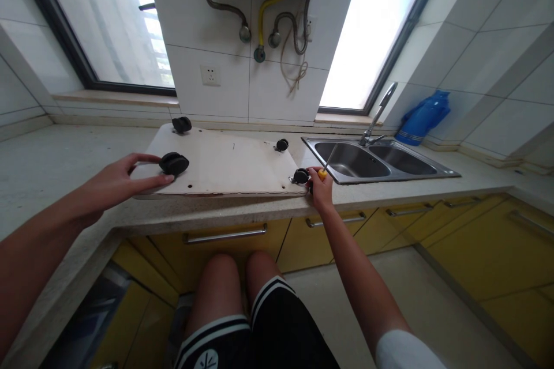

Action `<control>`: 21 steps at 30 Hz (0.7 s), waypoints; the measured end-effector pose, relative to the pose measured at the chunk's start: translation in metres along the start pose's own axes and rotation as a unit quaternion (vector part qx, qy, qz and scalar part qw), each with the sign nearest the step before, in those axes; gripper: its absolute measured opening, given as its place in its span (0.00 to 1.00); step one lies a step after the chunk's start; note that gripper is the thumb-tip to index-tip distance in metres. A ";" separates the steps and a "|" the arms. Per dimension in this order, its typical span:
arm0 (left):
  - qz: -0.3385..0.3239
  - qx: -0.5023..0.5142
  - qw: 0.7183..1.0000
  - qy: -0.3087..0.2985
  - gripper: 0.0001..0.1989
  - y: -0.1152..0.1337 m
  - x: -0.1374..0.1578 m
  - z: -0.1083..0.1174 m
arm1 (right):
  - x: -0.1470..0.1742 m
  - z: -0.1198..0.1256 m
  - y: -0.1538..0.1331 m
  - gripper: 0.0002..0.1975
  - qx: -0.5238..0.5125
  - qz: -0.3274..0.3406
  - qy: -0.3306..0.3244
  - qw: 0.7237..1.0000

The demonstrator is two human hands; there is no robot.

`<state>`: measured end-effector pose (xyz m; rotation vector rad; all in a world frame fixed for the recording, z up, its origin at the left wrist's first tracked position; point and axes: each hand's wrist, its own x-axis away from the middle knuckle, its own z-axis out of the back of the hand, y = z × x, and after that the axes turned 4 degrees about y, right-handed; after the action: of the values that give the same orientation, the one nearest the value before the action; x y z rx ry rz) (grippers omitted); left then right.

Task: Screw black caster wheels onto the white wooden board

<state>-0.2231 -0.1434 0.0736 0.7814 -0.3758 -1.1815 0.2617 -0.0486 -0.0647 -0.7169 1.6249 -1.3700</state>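
A flat white board [234, 161] lies on the countertop with black caster wheels at its corners. My left hand [125, 181] is at the board's left end, thumb and fingers closed around the front left caster wheel [173, 164]. My right hand [321, 189] holds a screwdriver [322, 173] with a yellow handle, its shaft pointing up and away towards the sink. The same hand is against the front right caster wheel [301, 176]; whether its fingers also grip that wheel, I cannot tell. Further back on the board are a left caster wheel [182, 124] and a right one [282, 145].
A double steel sink [415, 175] with a faucet [378, 112] is set into the countertop [38, 179] on the right. Behind it leans a blue item [423, 118]. Hoses [264, 11] hang on the tiled wall. Yellow cabinets [311, 245] with bar handles are below.
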 end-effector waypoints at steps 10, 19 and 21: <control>-0.002 -0.009 1.000 -0.008 0.59 -0.005 -0.002 -0.004 | -0.001 0.000 0.001 0.16 0.005 0.001 0.007 1.000; -0.013 -0.028 0.999 -0.006 0.57 -0.002 0.000 -0.001 | 0.000 0.000 0.001 0.16 0.012 -0.002 0.010 1.000; -0.016 -0.018 1.000 -0.002 0.55 -0.004 -0.001 -0.001 | 0.000 0.000 0.001 0.17 0.014 -0.004 0.009 1.000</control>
<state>-0.2256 -0.1431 0.0701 0.7559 -0.3460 -1.2160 0.2618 -0.0478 -0.0659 -0.6972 1.6155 -1.4073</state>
